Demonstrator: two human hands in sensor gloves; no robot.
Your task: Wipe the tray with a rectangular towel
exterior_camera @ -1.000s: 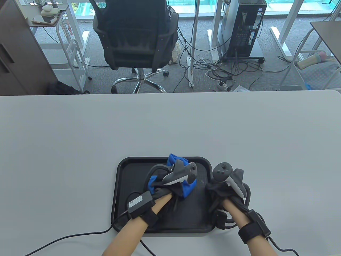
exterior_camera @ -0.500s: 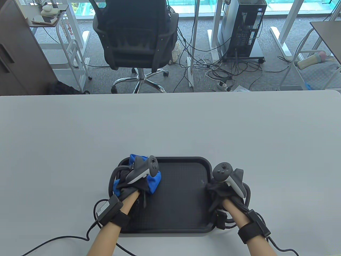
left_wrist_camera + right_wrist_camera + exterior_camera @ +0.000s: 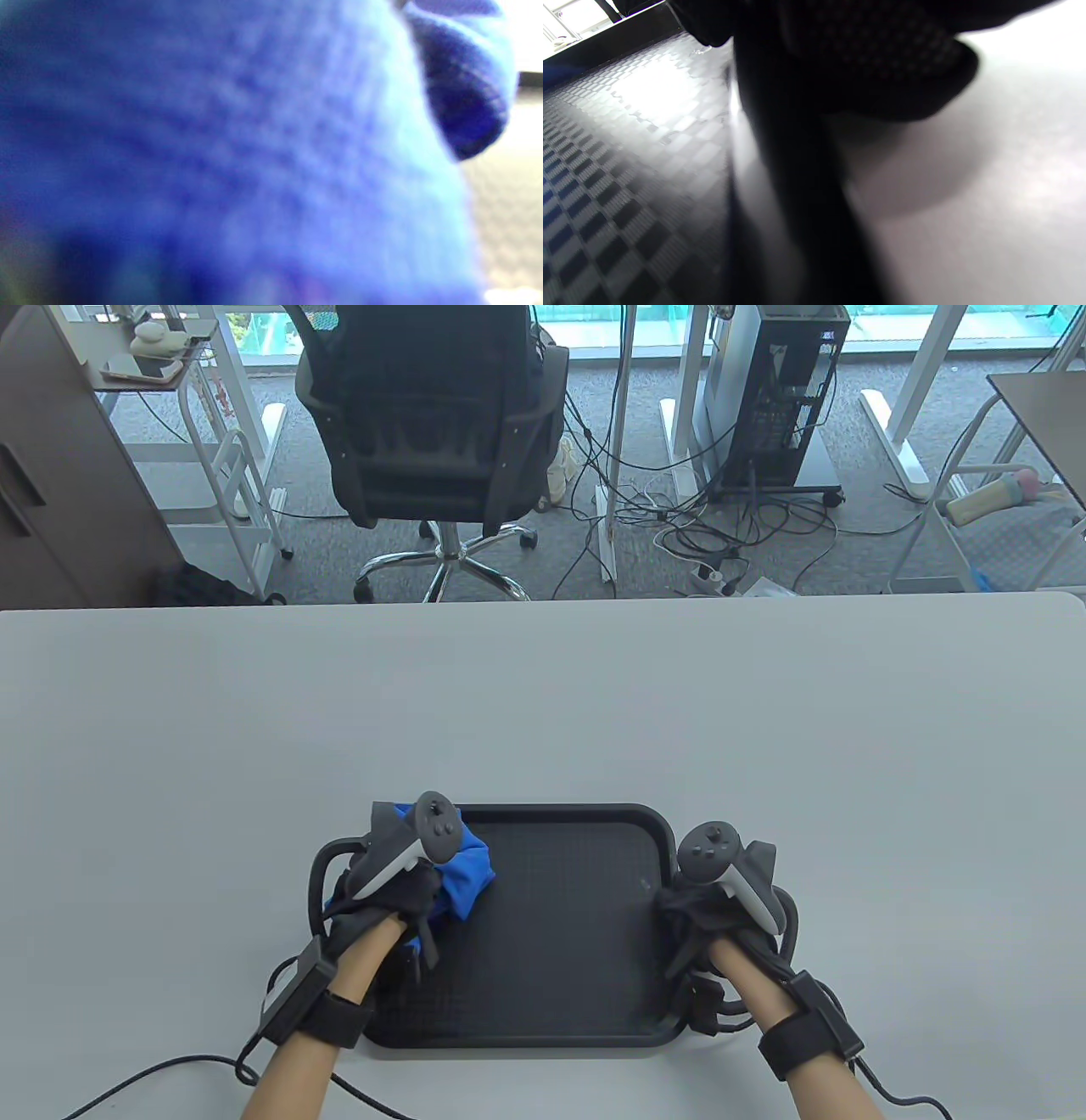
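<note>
Tray (image 3: 560,933): black, rectangular with rounded corners and a raised rim; lies flat on the table near its front edge; textured checker floor, seen close in the right wrist view (image 3: 623,178); landmark for all entries below.

Towel (image 3: 465,875): blue cloth, bunched rather than spread; sits on the tray floor at the tray's far-left corner, partly under the left hand; fills nearly the whole left wrist view (image 3: 237,161) as a blurred knit surface, a folded lobe at the upper right of that view.

Left hand (image 3: 392,891): gloved, tracker strapped on its back; lies over the tray's left rim at the far-left corner; rests on and grips the bunched towel, pressing it to the tray; fingers hidden beneath the tracker and cloth, so their curl cannot be told.

Right hand (image 3: 721,899): gloved, tracker on its back; sits at the tray's right rim, about midway along that side; dark glove (image 3: 857,55) hangs over the rim where tray meets table; touches the rim, but whether the fingers clasp it or only rest there cannot be told.

Table (image 3: 543,704): pale grey top; carries the tray; bare surface beyond the tray's far edge.

Office chair (image 3: 428,424): black, on a chrome star base; stands on the floor well beyond the tray's far side.
</note>
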